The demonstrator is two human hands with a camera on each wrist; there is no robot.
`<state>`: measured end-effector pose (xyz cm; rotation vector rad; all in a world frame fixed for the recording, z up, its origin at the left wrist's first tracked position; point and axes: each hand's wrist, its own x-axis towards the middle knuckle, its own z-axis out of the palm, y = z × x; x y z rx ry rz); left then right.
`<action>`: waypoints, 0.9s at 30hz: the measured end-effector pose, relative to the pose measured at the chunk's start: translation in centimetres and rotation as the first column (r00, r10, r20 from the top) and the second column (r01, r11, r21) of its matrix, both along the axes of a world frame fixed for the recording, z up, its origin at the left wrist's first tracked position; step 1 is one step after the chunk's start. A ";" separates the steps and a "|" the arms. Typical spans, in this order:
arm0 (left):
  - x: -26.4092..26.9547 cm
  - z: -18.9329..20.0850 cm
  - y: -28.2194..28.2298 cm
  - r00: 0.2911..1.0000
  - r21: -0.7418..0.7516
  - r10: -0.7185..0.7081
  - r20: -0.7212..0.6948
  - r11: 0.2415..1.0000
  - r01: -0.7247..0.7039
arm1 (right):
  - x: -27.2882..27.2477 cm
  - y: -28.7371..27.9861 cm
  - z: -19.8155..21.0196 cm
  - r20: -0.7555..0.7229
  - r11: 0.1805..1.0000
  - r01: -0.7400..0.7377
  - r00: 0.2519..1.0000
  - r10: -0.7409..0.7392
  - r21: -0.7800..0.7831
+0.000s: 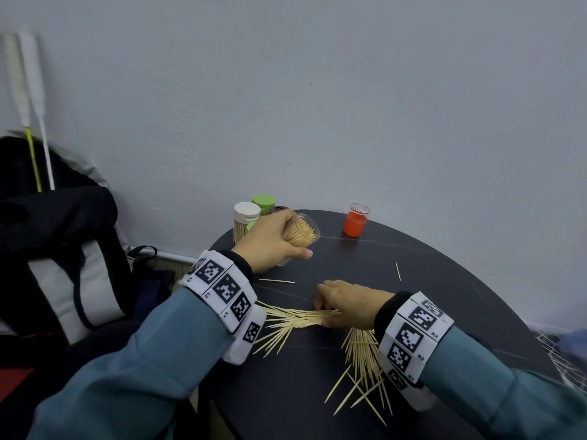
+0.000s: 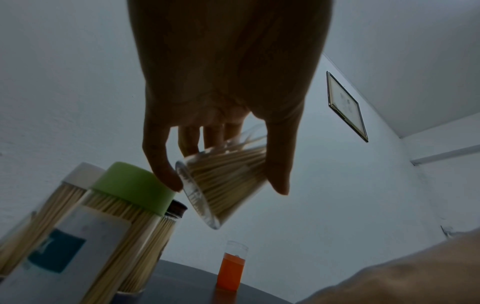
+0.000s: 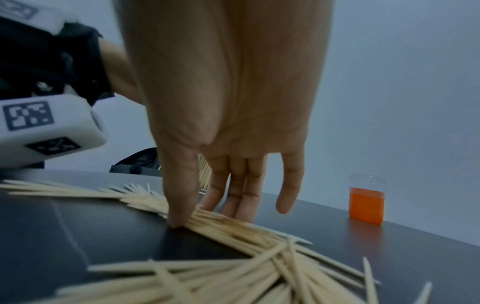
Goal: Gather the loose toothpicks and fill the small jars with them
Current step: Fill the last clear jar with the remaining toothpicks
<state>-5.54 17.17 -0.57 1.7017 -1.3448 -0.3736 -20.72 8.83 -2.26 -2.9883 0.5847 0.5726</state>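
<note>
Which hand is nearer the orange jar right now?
Left. The left hand, gripping a clear jar of toothpicks, is just left of the orange jar; the right hand gathers toothpicks nearer the person.
</note>
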 end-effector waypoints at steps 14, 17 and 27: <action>0.4 -0.3 0.0 0.999 -0.008 0.008 0.040 1.000 -0.008 | 0.4 0.0 -1.2 -0.087 0.988 -0.034 0.996 0.021 -0.150; 0.4 -0.3 0.0 0.999 0.006 0.004 0.040 1.000 -0.005 | 0.1 0.0 -1.1 -0.078 0.992 -0.015 0.997 0.006 -0.126; 0.0 -0.2 -0.1 0.998 0.026 -0.016 0.063 1.000 0.015 | -0.6 -2.3 -1.2 0.052 0.985 0.166 0.985 -0.164 -0.038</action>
